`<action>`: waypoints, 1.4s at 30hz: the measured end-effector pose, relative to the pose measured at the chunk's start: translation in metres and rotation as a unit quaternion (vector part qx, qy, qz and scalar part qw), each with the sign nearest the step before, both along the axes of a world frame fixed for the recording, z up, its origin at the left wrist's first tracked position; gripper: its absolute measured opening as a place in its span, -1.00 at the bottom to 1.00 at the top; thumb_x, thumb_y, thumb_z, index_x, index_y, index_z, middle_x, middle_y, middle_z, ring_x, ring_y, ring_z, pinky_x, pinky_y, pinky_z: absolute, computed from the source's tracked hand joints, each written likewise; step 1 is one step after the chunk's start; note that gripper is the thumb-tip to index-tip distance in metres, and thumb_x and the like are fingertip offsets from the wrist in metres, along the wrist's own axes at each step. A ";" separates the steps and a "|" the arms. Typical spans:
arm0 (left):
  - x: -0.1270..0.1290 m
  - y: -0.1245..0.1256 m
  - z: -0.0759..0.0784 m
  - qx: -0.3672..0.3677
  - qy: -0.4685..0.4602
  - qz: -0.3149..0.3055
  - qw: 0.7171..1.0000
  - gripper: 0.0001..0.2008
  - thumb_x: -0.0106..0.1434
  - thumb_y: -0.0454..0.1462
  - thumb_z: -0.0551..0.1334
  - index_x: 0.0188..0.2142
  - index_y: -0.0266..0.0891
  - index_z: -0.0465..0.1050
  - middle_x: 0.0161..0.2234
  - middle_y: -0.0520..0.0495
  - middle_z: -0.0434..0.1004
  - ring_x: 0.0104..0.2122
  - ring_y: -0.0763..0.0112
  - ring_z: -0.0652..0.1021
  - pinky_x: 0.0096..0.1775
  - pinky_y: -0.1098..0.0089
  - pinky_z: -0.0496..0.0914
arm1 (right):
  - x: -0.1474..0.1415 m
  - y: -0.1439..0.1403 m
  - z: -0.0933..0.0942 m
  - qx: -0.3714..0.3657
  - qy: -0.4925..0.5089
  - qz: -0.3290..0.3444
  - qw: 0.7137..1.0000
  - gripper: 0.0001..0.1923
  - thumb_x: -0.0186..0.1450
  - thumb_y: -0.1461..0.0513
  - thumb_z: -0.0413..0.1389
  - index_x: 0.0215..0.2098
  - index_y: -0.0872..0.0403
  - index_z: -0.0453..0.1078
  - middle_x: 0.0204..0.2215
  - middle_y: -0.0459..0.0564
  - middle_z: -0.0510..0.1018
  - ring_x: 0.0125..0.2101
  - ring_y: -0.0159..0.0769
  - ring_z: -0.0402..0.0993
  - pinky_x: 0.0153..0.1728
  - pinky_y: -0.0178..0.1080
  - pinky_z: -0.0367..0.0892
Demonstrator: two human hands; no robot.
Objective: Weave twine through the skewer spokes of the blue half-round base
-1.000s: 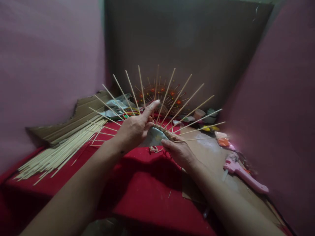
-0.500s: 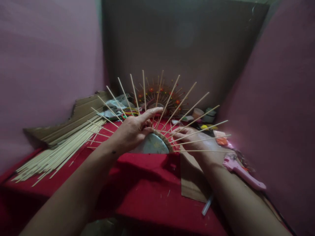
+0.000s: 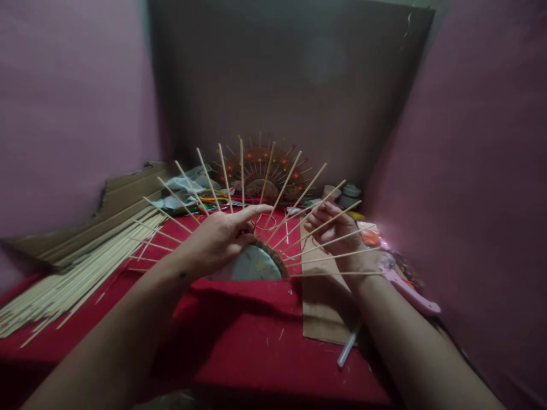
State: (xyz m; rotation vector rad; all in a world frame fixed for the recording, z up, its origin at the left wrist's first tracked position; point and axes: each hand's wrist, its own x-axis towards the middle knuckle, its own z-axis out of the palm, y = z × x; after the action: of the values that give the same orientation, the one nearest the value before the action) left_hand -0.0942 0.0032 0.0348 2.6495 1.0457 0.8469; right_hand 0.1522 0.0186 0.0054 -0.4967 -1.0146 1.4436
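A half-round piece (image 3: 255,265) with a pale patterned face and a brown woven rim (image 3: 273,253) stands on the red cloth. Thin wooden sticks (image 3: 287,179) fan out from that rim like rays. My left hand (image 3: 220,234) grips the top of the rim between thumb and curled fingers, its index finger stretched out to the right across the sticks. Among the right-hand sticks, my right hand (image 3: 328,229) is raised with thumb and fingertips pinched together; what they hold cannot be made out. A thin reddish strand (image 3: 265,221) loops behind the rim.
Loose sticks (image 3: 81,267) lie in a bundle at left beside torn cardboard (image 3: 128,191). A finished fan-shaped ornament (image 3: 260,162) with orange flowers stands at the back. On the right are a cardboard sheet (image 3: 325,313), a pink glue gun (image 3: 412,293), a clear glue stick (image 3: 348,347) and small containers (image 3: 349,195).
My right hand has moved up and away from the rim, its fingers now pinched higher among the sticks. My left hand keeps its hold. The whole view has shifted slightly.
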 end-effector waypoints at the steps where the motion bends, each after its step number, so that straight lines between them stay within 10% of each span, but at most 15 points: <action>1: 0.000 0.000 0.000 -0.005 0.004 -0.004 1.000 -0.50 0.17 -0.37 0.12 0.13 -0.18 0.21 -0.51 0.08 0.46 -0.54 0.56 0.38 -0.45 0.54 0.25 | 0.002 0.000 0.001 0.007 0.019 0.012 1.000 -0.79 0.06 0.19 0.17 -0.62 0.03 0.23 -0.71 -0.25 0.08 -0.66 -0.51 0.04 -0.54 -0.37 0.15; 16: 0.000 -0.003 0.002 -0.115 0.051 -0.073 0.989 -0.50 0.16 -0.37 0.09 0.12 -0.24 0.23 -0.42 -0.03 0.56 -0.44 0.46 0.50 -0.35 0.48 0.33 | 0.007 -0.004 0.012 0.102 -0.099 -0.098 0.985 -0.86 0.17 0.11 0.02 -0.44 -0.03 0.33 -0.70 -0.27 -0.18 -0.66 -0.44 -0.34 -0.58 -0.28 -0.12; 42: -0.005 0.003 -0.002 -0.098 0.023 -0.047 0.994 -0.50 0.13 -0.38 0.10 0.09 -0.21 0.28 -0.51 0.05 0.49 -0.51 0.53 0.44 -0.40 0.52 0.31 | 0.023 0.006 0.003 0.096 -0.083 -0.150 0.980 -0.71 0.04 0.09 0.19 -0.64 0.02 0.20 -0.71 -0.25 -0.02 -0.68 -0.50 -0.11 -0.60 -0.32 -0.04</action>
State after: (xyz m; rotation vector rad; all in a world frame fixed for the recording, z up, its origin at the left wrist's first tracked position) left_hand -0.0992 0.0059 0.0326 2.5420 0.9521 0.6323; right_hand 0.1750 0.0246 0.0083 -0.6069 -1.1449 1.0377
